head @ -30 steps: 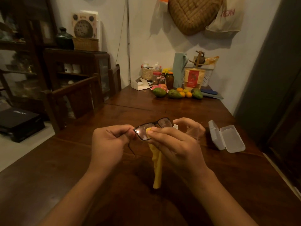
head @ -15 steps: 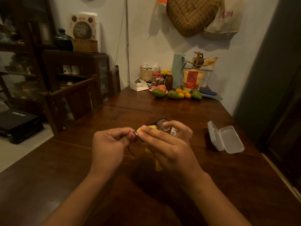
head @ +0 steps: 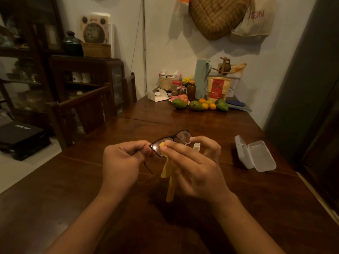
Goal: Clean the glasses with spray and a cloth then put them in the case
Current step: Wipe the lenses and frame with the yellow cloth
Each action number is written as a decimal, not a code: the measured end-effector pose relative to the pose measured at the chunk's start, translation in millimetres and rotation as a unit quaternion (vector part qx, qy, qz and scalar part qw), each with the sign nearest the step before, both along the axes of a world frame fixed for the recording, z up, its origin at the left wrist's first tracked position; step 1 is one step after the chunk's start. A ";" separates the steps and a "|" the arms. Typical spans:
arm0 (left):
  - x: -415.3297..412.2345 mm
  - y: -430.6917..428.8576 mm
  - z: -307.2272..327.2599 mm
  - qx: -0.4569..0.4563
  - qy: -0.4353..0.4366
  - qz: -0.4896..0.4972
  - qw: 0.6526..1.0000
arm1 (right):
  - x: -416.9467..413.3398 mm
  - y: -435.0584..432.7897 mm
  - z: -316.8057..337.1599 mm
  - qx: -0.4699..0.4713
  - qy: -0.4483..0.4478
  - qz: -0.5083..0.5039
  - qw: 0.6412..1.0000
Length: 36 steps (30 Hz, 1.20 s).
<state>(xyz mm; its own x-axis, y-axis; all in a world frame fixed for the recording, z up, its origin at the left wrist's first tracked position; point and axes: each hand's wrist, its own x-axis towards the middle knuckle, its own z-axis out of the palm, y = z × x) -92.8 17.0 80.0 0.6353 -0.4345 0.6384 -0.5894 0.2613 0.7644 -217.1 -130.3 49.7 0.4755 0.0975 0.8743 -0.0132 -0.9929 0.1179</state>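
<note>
Black-framed glasses [head: 180,137] are held above the dark wooden table [head: 91,189]. My left hand [head: 122,162] pinches the frame at its left end, with one temple arm hanging below. My right hand [head: 194,164] pinches a yellow cloth [head: 169,182] against the left lens, and the cloth's tail hangs down toward the table. A small clear spray bottle [head: 196,146] stands on the table just behind my right hand. The grey glasses case [head: 255,155] lies open to the right.
Avocados [head: 197,105], oranges, jars, a basket and a pale green jug [head: 201,79] crowd the far end of the table by the wall. A wooden chair [head: 80,114] stands at the left side. A dark cabinet is behind it.
My right hand has rubbed the cloth back and forth on the left lens; the cloth's tail, bunched up half a second ago, hangs long again. The left hand holds steady.
</note>
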 end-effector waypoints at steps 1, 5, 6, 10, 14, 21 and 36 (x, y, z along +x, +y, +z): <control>1.3 -0.2 -0.5 -0.003 0.002 0.000 1.000 | 0.3 -0.5 0.2 -0.011 -0.002 -0.001 1.000; 2.1 -1.4 -3.2 -0.004 -0.002 -0.002 1.000 | -2.2 -6.4 4.0 -0.012 -0.011 -0.002 1.000; 1.8 -1.7 -3.9 -0.003 -0.004 -0.003 1.000 | -3.1 -6.9 4.9 -0.006 -0.011 -0.002 1.000; 1.4 -1.3 -4.0 0.001 -0.011 0.001 1.000 | -1.5 -0.1 5.7 -0.002 -0.021 -0.011 1.000; 1.7 -1.5 -4.8 -0.002 -0.013 0.003 1.000 | 1.7 6.1 4.0 -0.017 -0.029 -0.004 0.999; 0.3 0.2 -1.6 0.005 -0.020 -0.002 1.000 | -3.5 -6.5 5.9 -0.012 -0.060 -0.032 0.998; -0.2 -0.2 -1.8 -0.002 -0.010 0.000 1.000 | -2.1 -2.8 0.0 -0.012 0.006 -0.016 1.000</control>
<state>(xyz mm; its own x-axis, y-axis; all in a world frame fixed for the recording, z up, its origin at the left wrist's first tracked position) -93.0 16.9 78.2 0.6227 -0.4322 0.6522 -0.6041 0.2641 0.7518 -219.2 -133.2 49.7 0.4885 0.1035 0.8664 -0.0441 -0.9887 0.1430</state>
